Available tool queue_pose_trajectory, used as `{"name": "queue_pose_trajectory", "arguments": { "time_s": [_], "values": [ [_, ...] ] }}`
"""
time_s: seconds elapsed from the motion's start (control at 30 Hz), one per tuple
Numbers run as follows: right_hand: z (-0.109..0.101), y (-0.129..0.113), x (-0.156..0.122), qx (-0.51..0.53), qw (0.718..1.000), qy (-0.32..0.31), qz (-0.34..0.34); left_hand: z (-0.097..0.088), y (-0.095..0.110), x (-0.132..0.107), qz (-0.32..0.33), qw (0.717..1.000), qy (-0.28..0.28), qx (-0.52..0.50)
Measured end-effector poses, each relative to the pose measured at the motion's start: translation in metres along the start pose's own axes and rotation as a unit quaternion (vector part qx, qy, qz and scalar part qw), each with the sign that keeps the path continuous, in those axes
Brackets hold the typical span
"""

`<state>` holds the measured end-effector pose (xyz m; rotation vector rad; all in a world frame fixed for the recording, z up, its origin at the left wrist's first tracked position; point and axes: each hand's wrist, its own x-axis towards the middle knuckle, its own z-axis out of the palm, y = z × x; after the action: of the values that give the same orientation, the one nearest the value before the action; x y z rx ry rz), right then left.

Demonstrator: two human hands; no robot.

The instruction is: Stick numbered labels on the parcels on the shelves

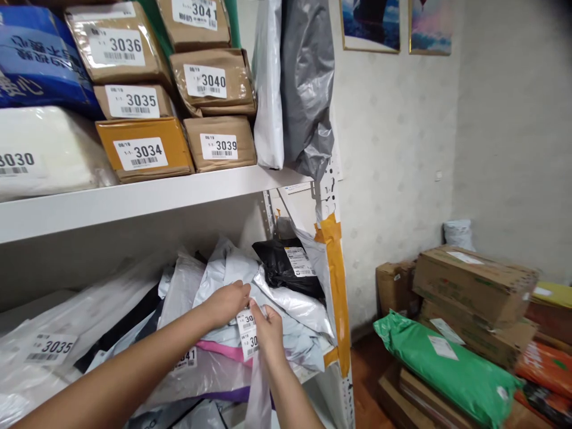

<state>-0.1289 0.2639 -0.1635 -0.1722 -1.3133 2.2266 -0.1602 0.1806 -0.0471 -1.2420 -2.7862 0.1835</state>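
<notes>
Both hands meet over a pile of parcels on the lower shelf. My right hand pinches a strip of printed number labels, whose pale backing tail hangs down below. Close against it, my left hand is closed at the strip's upper end; whatever its fingertips grip is hidden. Under the hands lies a light blue-grey bag. Behind them rest a silver bag and a black parcel with a white shipping label. A clear-wrapped parcel marked 3035 is at the left.
The upper shelf carries numbered boxes, including an orange box, and upright grey bags. Orange tape wraps the shelf post. On the floor at right are cardboard boxes and a green parcel.
</notes>
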Motion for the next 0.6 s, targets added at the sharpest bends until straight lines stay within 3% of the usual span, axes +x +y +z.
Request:
{"name": "queue_pose_trajectory", "arguments": {
  "time_s": [0.13,0.27,0.37,0.43,0.53,0.6],
  "values": [
    [-0.007,0.006,-0.015,0.020,0.998,-0.048,0.040,0.010,0.008,-0.002,-0.021,0.996,-0.020,0.079],
    [-0.021,0.015,-0.043,0.030,0.997,-0.018,0.071,0.009,0.008,-0.002,-0.041,0.992,-0.052,0.103],
    [-0.037,0.016,-0.059,0.037,0.995,-0.037,0.086,-0.003,0.009,0.012,-0.055,0.991,-0.071,0.104],
    [-0.049,0.011,-0.057,0.058,0.994,-0.047,0.079,-0.011,0.013,0.031,-0.052,0.991,-0.054,0.115],
    [-0.065,-0.003,-0.038,0.076,0.995,-0.043,0.052,-0.016,0.016,0.062,0.016,0.990,-0.017,0.142],
    [-0.075,-0.011,-0.018,0.065,0.997,-0.044,0.015,-0.015,0.014,0.074,0.086,0.984,-0.023,0.155]
  ]
}}
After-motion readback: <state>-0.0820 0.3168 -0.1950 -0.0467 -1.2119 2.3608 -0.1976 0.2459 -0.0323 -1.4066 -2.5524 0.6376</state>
